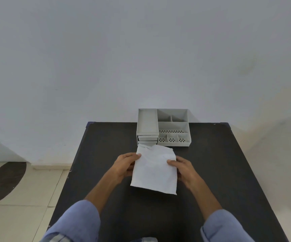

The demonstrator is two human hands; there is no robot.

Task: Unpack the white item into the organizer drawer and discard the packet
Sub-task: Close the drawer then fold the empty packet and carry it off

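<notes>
A flat white packet (154, 170) is held above the dark table, tilted, its torn upper end toward the organizer. My left hand (125, 165) grips its left edge with the thumb on top. My right hand (182, 169) grips its right edge the same way. What is inside the packet is hidden. The grey-white organizer (185, 126) stands at the table's far edge, just beyond the packet. Two small drawers (147, 139) are stacked at its left front, under a long open tray. The lower drawer's front is partly covered by the packet's top.
The dark table (219, 172) reaches from the wall to me. The organizer's right part has open compartments with perforated bottoms. A white wall rises right behind it. Tiled floor with a dark oval patch (3, 182) lies to the left of the table.
</notes>
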